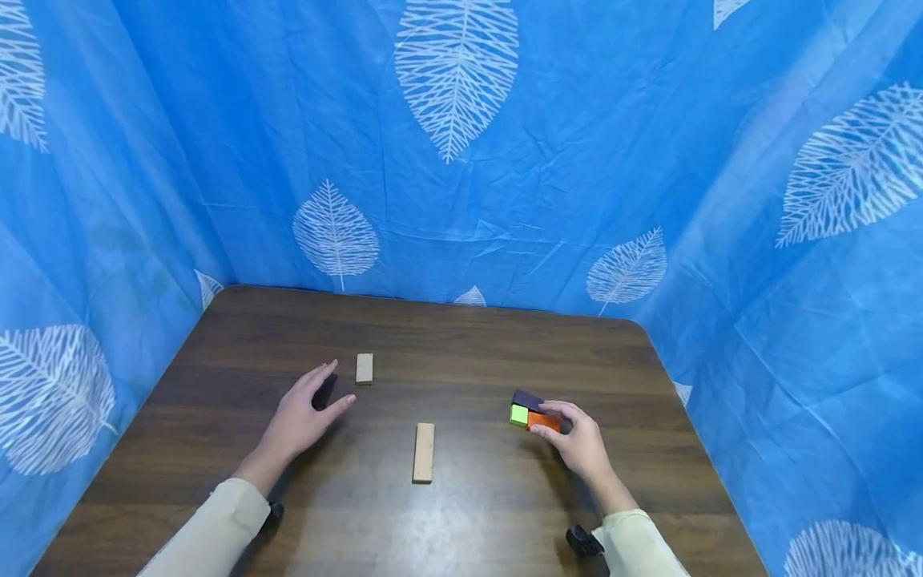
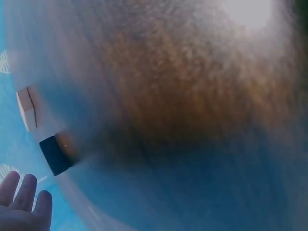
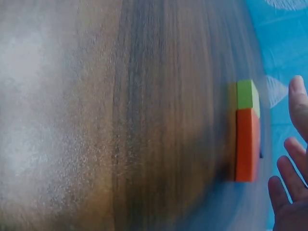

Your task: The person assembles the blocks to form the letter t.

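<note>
My left hand [image 1: 297, 421] is over the left of the table, fingers straight and thumb spread. A black block [image 2: 55, 155] shows beyond its fingers in the left wrist view; the hand partly hides it in the head view. Just past the fingertips lies a small light wooden block [image 1: 364, 368]. On the right, my right hand [image 1: 580, 441] hovers by a cluster of blocks, thumb and fingers parted. That cluster has a green cube [image 1: 518, 414], an orange block [image 3: 245, 144] against it and a dark purple block [image 1: 527, 400] behind. The right wrist view shows a gap between hand and blocks.
A longer light wooden block [image 1: 424, 453] lies near the middle front of the brown wooden table [image 1: 476, 353]. Blue curtains [image 1: 548, 144] with white leaf prints hang around its back and sides.
</note>
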`<state>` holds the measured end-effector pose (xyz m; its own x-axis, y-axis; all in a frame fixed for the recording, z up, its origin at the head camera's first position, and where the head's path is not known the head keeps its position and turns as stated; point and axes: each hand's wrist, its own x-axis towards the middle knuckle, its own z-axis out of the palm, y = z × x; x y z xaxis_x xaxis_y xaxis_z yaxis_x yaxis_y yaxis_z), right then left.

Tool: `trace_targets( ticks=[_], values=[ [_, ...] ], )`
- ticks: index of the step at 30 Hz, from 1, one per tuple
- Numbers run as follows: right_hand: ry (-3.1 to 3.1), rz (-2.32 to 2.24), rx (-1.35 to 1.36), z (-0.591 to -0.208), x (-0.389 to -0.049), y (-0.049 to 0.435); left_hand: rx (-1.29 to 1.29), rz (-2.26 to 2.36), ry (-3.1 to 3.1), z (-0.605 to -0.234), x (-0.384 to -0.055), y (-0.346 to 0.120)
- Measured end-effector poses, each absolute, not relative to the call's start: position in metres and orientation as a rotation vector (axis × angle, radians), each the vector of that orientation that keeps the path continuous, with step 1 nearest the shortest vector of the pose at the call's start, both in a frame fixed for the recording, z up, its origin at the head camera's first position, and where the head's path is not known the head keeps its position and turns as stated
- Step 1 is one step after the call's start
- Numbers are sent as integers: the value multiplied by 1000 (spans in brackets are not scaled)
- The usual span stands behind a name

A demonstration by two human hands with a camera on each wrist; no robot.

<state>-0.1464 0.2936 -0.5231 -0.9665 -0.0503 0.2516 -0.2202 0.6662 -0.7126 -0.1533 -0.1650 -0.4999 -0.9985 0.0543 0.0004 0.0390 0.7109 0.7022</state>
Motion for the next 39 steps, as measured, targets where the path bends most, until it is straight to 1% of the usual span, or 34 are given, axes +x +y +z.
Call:
trace_targets(
  ticks=[6,13,25,39],
  values=[
    [-2706,1249,116,-532,-152,297,-2,1250,2898,-506,-155,-172],
    [-2719,1298,-41,-546,-148,300,-102,1300,2857,-515,-162,-173],
    [-2609,1373,-103,-559,-152,298,-244,1393,2905,-525,-169,-177],
    [-2586,1352,-98,-562,-151,300,-389,1291,2884,-531,-170,-175]
  ],
)
